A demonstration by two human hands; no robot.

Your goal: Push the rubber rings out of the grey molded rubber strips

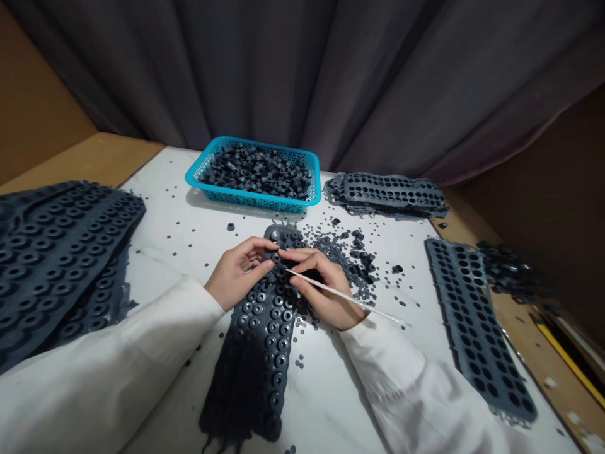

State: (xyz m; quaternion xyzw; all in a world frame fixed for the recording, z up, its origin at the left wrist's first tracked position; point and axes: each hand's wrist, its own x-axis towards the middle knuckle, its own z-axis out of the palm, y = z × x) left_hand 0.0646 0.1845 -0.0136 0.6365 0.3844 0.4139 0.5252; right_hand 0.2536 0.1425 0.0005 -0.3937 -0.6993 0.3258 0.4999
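In front of me a dark rubber sheet with rows of moulded ring-shaped parts lies lengthwise on the white table. My left hand pinches at the sheet's far part, thumb and fingers around one small rubber part. Close against it, my right hand grips a thin white stick, its tip at that same part. The fingers partly cover what lies between both hands. Small black discs and loose rubber parts are scattered to the right of the hands.
A blue basket full of loose black rubber parts stands at the back. Uncut sheets are piled at left. Punched sheets lie at the back right and along the right edge. A grey curtain hangs behind.
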